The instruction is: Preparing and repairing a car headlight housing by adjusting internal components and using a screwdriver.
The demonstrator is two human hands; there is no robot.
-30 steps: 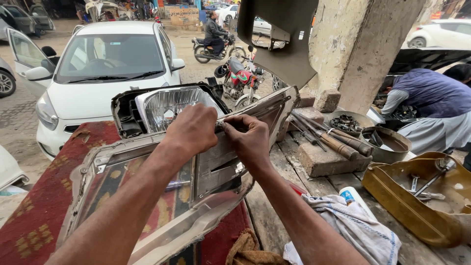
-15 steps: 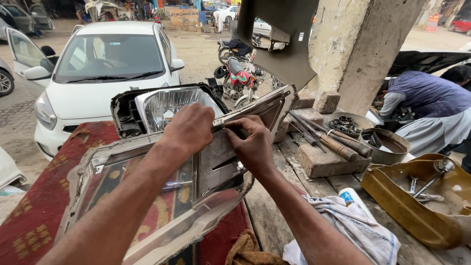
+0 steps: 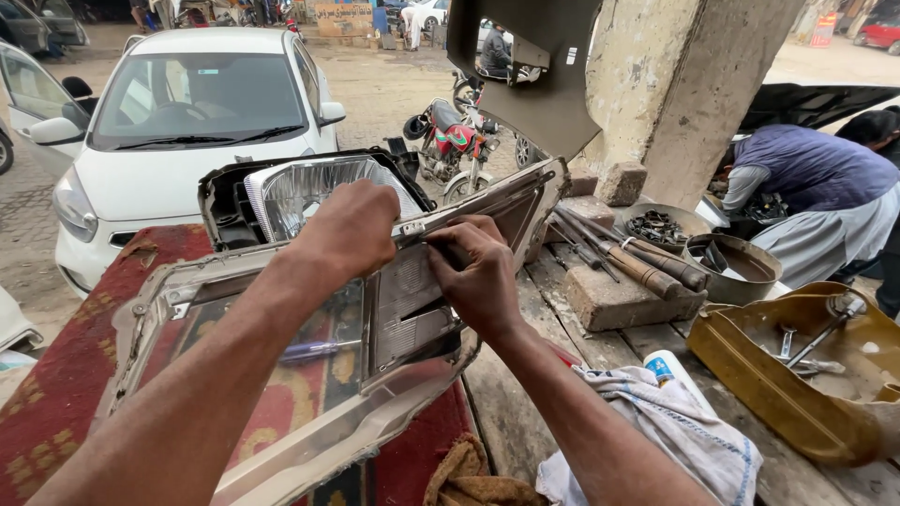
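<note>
In the head view, a clear plastic headlight lens (image 3: pixel 309 375) with its chrome inner frame lies tilted over the red patterned cloth (image 3: pixel 56 394) at the near-left part of the wooden workbench (image 3: pixel 525 375). The left hand (image 3: pixel 352 225) curls closed over the lens's upper rim, while the right hand (image 3: pixel 478 276) pinches a small dark piece there, perhaps a clip, though it is mostly hidden. The lens looks light, stiff, slick and easily cracked, so the thick rim seems the safest hold.

Both hands, left hand (image 3: pixel 352 228) and right hand (image 3: pixel 478 272), grasp a clear headlight lens (image 3: pixel 281 375).
</note>
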